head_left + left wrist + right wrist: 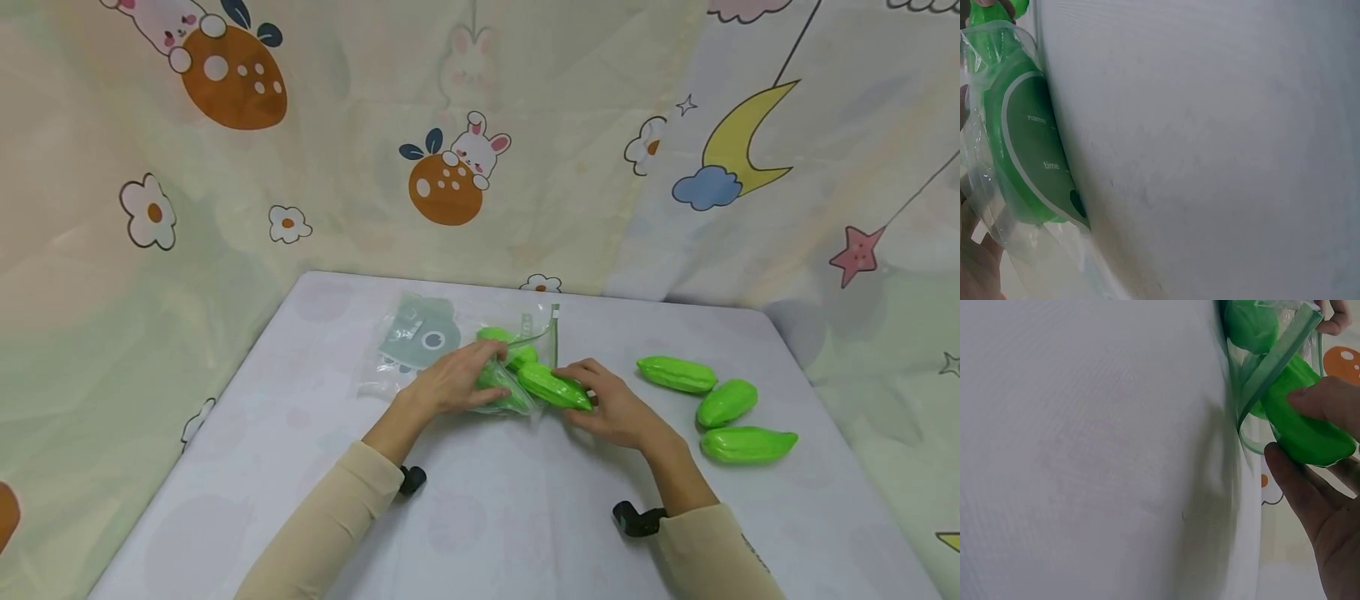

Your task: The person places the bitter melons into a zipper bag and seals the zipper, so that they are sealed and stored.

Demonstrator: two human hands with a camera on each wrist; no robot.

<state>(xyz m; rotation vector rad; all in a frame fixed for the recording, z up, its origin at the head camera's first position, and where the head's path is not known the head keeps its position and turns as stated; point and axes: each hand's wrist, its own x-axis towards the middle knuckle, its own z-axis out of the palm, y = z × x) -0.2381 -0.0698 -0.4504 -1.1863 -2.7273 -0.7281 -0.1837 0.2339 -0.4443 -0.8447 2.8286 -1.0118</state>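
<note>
A clear zip bag (401,379) with a blue-green animal print lies on the table, its mouth to the right. Several green toy gourds (495,333) are inside it. My left hand (452,379) grips the bag by its near side, fingers and thumb curled on the plastic. In the left wrist view, one gourd shows through the bag's printed label (1038,144). My right hand (611,408) holds another ridged green gourd (553,386) between thumb and fingers. Its far end is within the bag's green-edged opening (1282,362) in the right wrist view.
Three more green gourds (747,445) lie together on the table's right side. The white-covered table (465,533) meets a patterned cloth backdrop (360,167) at its back and sides. Black wrist cameras (637,519) stick out by both sleeves.
</note>
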